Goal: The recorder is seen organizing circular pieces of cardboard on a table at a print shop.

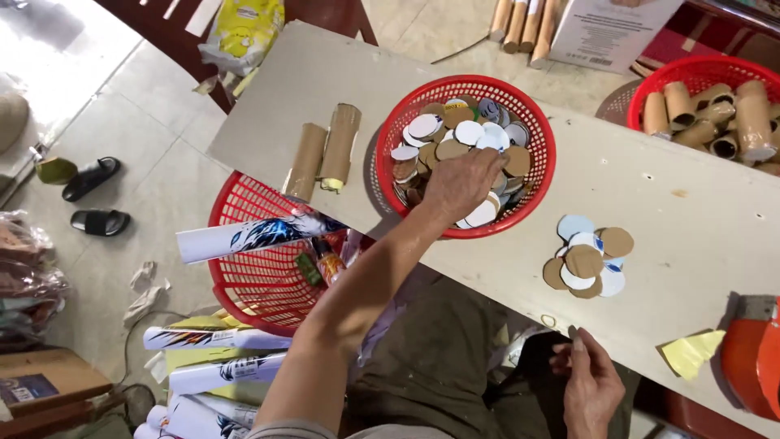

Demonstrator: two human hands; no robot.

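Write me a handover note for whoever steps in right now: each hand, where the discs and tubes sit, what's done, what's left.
Left hand: reaching into the red basket of round card discs, fingers on the discs; grip not clear.
Right hand: low at the board's near edge, apparently holding nothing.
Small pile of discs already lies on the board.
Two bare cardboard tubes lie left of the basket; more tubes fill a second red basket at far right.
Wrapped tubes rest in and beside the lower basket.
Left: most discs remain in the basket.
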